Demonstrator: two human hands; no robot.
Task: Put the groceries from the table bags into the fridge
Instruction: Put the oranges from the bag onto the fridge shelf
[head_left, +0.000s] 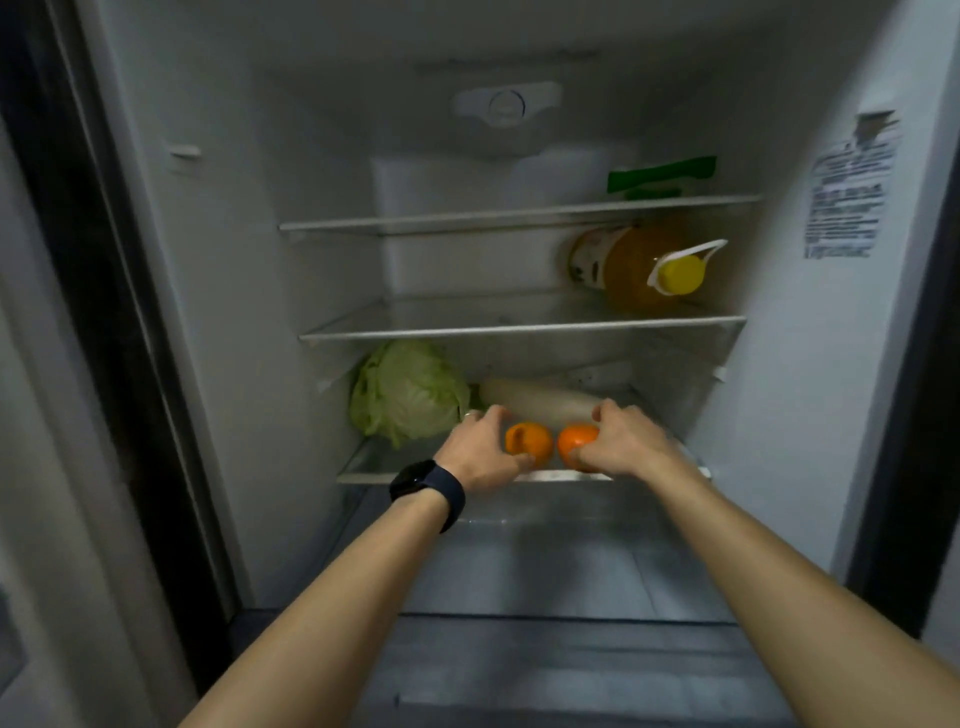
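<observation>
The open fridge (218, 260) fills the view, its pale inner walls dim and its glass shelves stacked one above another. Low at the front a clear cover spans the bottom compartment beneath the shelves.

On the lower shelf (363, 475) a pale green cabbage (408, 392) sits at the left, close to the side wall. On the middle shelf (519, 329), toward the right, an oil bottle (634, 265) lies on its side with its yellow cap (681, 274) and white carry handle pointing outward. A long white radish (540, 402) lies across the lower shelf just right of the cabbage, behind the hands. On the top shelf (519, 214), at the right rear, stands a green package (662, 174); its contents cannot be made out.

Both bare forearms reach in from below toward the front of the lower shelf. The left hand (480, 449) curls round the left orange (530, 441) — fingers over the top, thumb at the near side. The right hand (626, 441) grips the right orange (574, 439) in the same way. The two fruits sit just beside each other at the shelf's front edge, in front of the radish; whether they touch cannot be told.

A dark watch (426, 483) bands the left wrist. A printed sticker (847, 197) is on the right inner wall, its text blurred, and a round dial (506, 106) is set high on the back wall.
</observation>
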